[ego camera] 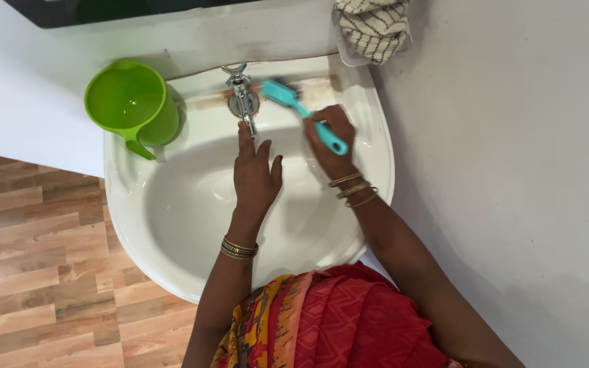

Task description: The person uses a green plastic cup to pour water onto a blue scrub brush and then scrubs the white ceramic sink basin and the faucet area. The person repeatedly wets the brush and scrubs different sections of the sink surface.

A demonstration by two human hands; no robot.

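My right hand (333, 140) grips the handle of a turquoise scrub brush (294, 102), whose bristled head lies against the back ledge of the white wash basin (172, 225), just right of the chrome tap (243, 95). My left hand (255, 174) is held flat with its fingers together, over the bowl directly under the tap's spout. It holds nothing, and its fingertips almost touch the spout. Both wrists wear bangles.
A green plastic jug (133, 105) stands on the basin's left rim. A striped cloth (374, 26) hangs at the top right against the grey wall. Wood-pattern flooring (35, 272) lies to the left below the basin.
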